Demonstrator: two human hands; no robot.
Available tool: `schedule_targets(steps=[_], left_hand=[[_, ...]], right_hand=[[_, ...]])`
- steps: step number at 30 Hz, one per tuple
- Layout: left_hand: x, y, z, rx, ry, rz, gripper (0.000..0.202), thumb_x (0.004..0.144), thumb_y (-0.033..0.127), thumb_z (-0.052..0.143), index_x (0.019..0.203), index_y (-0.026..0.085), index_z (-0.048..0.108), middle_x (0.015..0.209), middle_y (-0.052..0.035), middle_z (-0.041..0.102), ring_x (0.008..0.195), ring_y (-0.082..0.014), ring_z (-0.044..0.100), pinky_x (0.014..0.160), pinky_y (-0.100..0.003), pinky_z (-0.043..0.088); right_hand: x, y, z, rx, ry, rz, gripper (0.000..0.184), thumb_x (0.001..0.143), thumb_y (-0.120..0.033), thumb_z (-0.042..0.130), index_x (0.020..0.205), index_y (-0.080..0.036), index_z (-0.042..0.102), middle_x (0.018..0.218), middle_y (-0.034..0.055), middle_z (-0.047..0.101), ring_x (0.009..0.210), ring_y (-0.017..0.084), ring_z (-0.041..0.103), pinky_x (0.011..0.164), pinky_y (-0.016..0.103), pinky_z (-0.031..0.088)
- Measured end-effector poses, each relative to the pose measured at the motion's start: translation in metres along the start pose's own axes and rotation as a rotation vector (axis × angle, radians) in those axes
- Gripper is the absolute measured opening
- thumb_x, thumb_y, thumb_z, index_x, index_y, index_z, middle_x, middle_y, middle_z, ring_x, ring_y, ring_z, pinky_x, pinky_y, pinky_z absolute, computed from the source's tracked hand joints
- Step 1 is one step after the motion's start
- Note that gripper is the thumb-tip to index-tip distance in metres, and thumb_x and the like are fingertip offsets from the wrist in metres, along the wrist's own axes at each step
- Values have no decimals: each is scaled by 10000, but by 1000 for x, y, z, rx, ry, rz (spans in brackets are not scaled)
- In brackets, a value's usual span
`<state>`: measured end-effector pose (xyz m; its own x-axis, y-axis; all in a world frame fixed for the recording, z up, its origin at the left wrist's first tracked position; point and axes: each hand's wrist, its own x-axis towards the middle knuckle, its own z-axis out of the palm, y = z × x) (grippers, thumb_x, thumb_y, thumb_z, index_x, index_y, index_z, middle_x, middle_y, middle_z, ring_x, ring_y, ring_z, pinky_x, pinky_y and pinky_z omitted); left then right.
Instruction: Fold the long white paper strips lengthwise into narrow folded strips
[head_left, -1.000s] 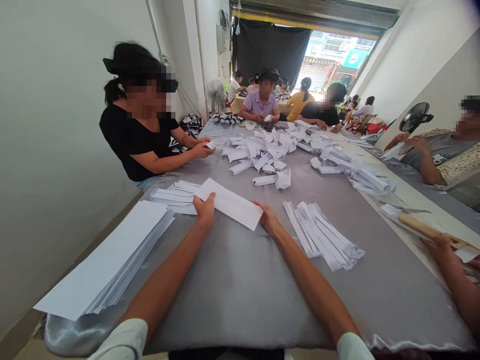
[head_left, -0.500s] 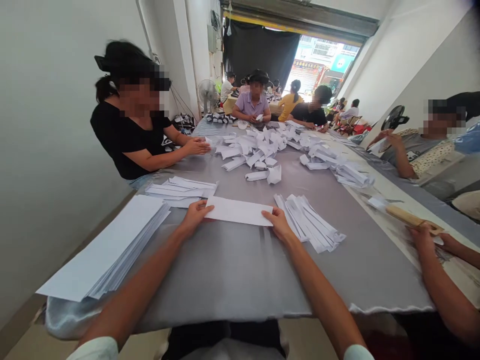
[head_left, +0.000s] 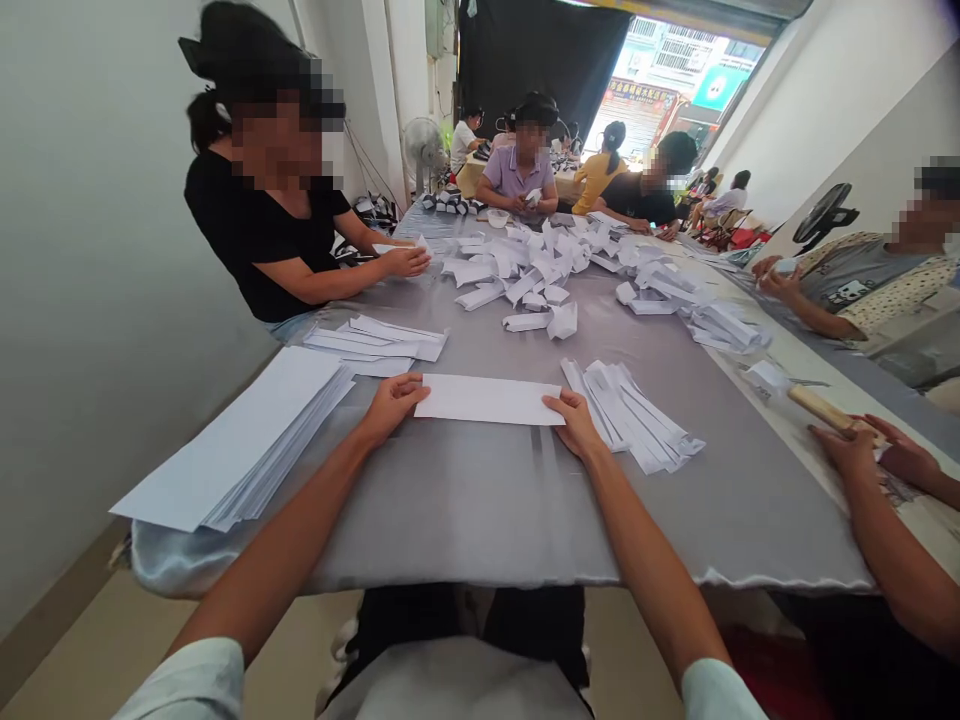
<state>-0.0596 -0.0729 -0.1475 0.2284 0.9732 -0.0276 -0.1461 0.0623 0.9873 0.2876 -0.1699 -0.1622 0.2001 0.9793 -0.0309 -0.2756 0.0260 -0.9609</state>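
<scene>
A long white paper strip (head_left: 487, 400) is stretched level between my two hands, just above the grey tablecloth. My left hand (head_left: 395, 405) pinches its left end, thumb on top. At the other end my right hand (head_left: 576, 418) grips it with the thumb over the paper's face. To the left lies a tall stack of white paper sheets (head_left: 240, 435). Behind my left hand rest several loose folded strips (head_left: 375, 342). Right beside my right hand is a fanned pile of narrow folded paper pieces (head_left: 634, 415).
A heap of folded white paper pieces (head_left: 525, 265) covers the table's middle. At left a co-worker's hands (head_left: 409, 260) hold white paper. On the right another person's hands (head_left: 855, 450) are at a wooden stick (head_left: 821, 408). The grey tablecloth (head_left: 480, 520) reaches the front edge.
My view has tipped downward. The strip stays held at both ends by my hands, now lying a little more level. The co-worker at left has shifted the paper in their hands.
</scene>
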Motion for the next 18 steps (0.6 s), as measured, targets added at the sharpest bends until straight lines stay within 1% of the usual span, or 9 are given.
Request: schedule_targets(steps=[3, 6, 8, 11, 14, 16, 18], left_hand=[[1, 0, 0, -48, 19, -17, 510, 551, 365, 963, 947, 169, 708, 775, -23, 697, 653, -175, 659, 566, -290, 582], [2, 2, 0, -83, 37, -47, 493, 534, 332, 952, 920, 170, 693, 789, -31, 704, 679, -188, 668, 578, -324, 609], [1, 5, -1, -97, 24, -72, 479, 526, 312, 947, 901, 169, 686, 812, -41, 711, 713, -200, 679, 589, -342, 624], [-1, 9, -2, -98, -13, -88, 443, 540, 310, 934, 882, 168, 689, 858, -45, 716, 768, -201, 683, 605, -326, 628], [-2, 11, -4, -83, -39, -90, 429, 570, 322, 920, 901, 164, 698, 899, -39, 717, 817, -204, 684, 622, -316, 626], [-2, 11, -4, -78, -47, -81, 423, 590, 331, 911, 910, 166, 690, 905, -31, 720, 827, -208, 687, 633, -319, 621], [-2, 10, -5, -67, -80, -73, 429, 601, 321, 913, 928, 172, 679, 877, -17, 722, 793, -200, 689, 636, -311, 606]], right_hand=[[-1, -1, 0, 10, -8, -7, 352, 635, -381, 917, 901, -187, 795, 940, 54, 811, 823, 213, 726, 693, 304, 550], [-1, 0, 0, 27, 1, -12, 299, 629, -350, 927, 845, -186, 803, 910, 54, 810, 797, 200, 722, 688, 299, 563], [-1, 1, 0, 37, 5, -4, 291, 632, -349, 928, 846, -186, 815, 906, 56, 809, 777, 199, 716, 661, 303, 577], [0, 2, -1, 49, -5, 15, 341, 642, -355, 924, 927, -187, 845, 944, 62, 816, 786, 212, 723, 626, 315, 605], [0, 3, -2, 55, -19, 23, 373, 647, -347, 925, 982, -195, 862, 959, 55, 822, 798, 206, 729, 633, 309, 627], [0, 3, -3, 58, -21, 19, 363, 649, -340, 926, 980, -204, 868, 952, 46, 823, 791, 193, 726, 644, 297, 633], [-1, 2, -2, 55, -32, 22, 344, 650, -343, 928, 960, -207, 868, 940, 42, 822, 773, 184, 723, 635, 286, 630]])
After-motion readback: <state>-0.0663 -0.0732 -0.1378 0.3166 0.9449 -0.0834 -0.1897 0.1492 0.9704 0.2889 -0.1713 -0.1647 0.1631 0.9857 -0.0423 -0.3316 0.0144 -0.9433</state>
